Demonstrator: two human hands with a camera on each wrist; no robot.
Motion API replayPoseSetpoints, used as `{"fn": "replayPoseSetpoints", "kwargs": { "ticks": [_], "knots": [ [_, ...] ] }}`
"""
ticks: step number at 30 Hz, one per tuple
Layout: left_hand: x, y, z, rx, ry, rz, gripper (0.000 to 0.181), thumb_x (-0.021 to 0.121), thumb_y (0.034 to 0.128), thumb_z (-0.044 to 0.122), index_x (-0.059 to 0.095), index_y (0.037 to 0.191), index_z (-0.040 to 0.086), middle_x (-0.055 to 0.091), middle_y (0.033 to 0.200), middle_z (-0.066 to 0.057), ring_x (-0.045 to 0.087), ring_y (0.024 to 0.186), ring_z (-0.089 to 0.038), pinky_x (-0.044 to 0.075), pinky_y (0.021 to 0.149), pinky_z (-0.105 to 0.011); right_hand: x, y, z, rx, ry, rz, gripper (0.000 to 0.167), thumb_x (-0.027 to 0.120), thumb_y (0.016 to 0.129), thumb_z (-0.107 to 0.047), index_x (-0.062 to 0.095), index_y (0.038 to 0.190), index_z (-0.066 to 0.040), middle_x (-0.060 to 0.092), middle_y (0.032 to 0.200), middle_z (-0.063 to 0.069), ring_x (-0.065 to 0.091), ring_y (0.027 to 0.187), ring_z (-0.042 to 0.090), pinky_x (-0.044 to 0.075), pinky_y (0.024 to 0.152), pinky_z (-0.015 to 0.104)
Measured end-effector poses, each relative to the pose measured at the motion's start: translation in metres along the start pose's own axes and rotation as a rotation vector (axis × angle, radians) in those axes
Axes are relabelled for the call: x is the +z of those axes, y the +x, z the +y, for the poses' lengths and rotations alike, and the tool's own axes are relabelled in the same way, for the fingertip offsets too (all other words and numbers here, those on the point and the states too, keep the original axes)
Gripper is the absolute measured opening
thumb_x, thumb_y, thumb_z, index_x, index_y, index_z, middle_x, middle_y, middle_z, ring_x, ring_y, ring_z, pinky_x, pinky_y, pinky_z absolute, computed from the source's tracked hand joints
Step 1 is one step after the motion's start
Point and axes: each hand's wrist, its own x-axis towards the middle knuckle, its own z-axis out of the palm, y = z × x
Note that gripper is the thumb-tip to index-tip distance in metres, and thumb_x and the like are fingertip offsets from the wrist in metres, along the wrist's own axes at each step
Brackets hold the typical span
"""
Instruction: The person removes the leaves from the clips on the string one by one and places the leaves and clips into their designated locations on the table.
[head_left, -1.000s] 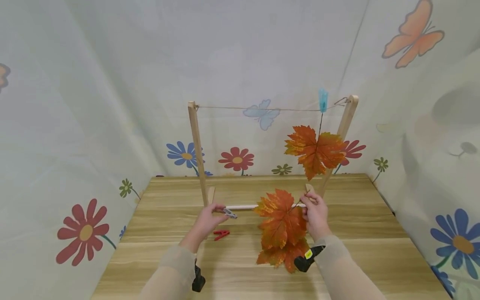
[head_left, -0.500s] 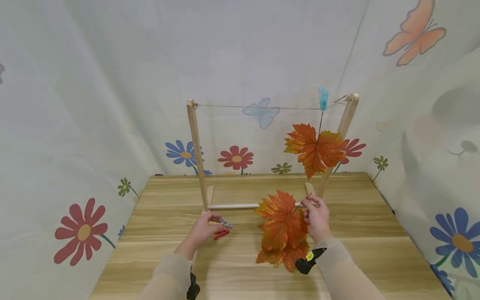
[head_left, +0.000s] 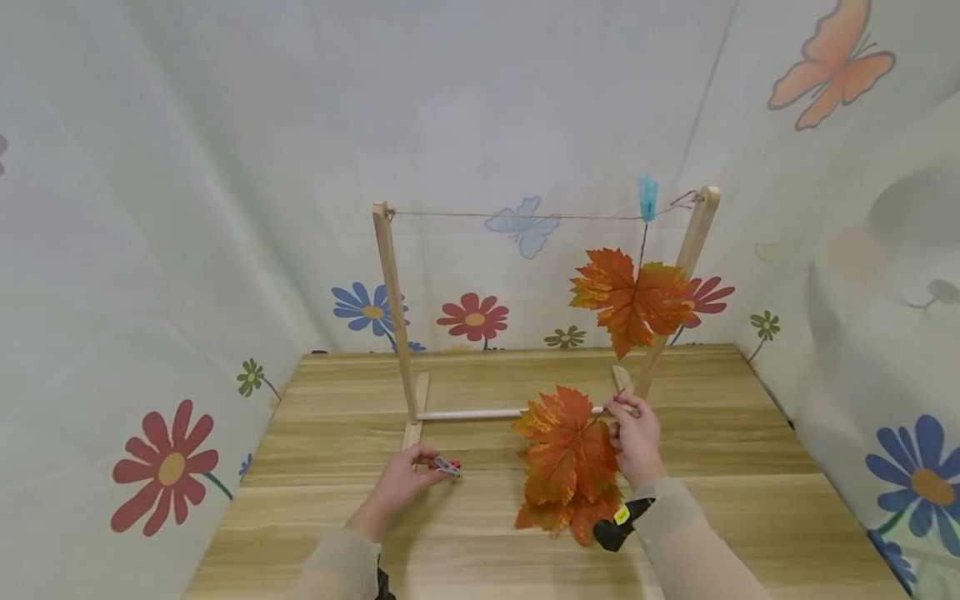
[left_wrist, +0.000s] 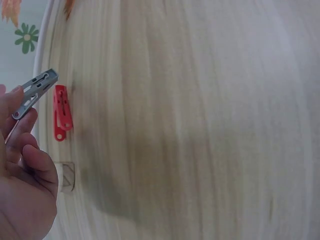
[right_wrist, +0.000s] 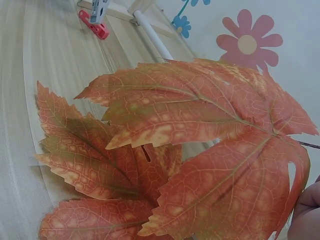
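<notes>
My left hand pinches a grey clothespin between thumb and fingers, low over the table. Just beyond it lies a red clothespin, mostly covered in the head view. My right hand pinches the stem of an orange leaf, which spreads out to the left of the fingers. Under that leaf is another orange leaf. A third leaf hangs by its stem from a blue clothespin on the string, near its right end.
The string runs between two wooden posts of a frame, joined low down by a white rod. The frame stands on the wooden table, before a cloth backdrop printed with flowers and butterflies.
My left hand has come down and nearer with the grey clothespin, from beside the rod to the red clothespin. My right hand and its leaf have hardly moved.
</notes>
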Motion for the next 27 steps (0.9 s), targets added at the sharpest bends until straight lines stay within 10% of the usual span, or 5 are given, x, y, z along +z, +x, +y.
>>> {"fn": "replayPoseSetpoints", "kwargs": {
  "ticks": [27],
  "knots": [
    [0.013, -0.022, -0.024, -0.074, 0.075, 0.058, 0.038, 0.076, 0.0766, 0.017, 0.065, 0.11, 0.005, 0.061, 0.111, -0.011, 0.053, 0.106, -0.03, 0.04, 0.091, -0.05, -0.009, 0.001, 0.012, 0.023, -0.019, 0.021, 0.016, 0.059, 0.092, -0.01, 0.049, 0.103, -0.009, 0.06, 0.073, -0.007, 0.041, 0.044, 0.005, 0.027, 0.039, 0.017]
  ]
}}
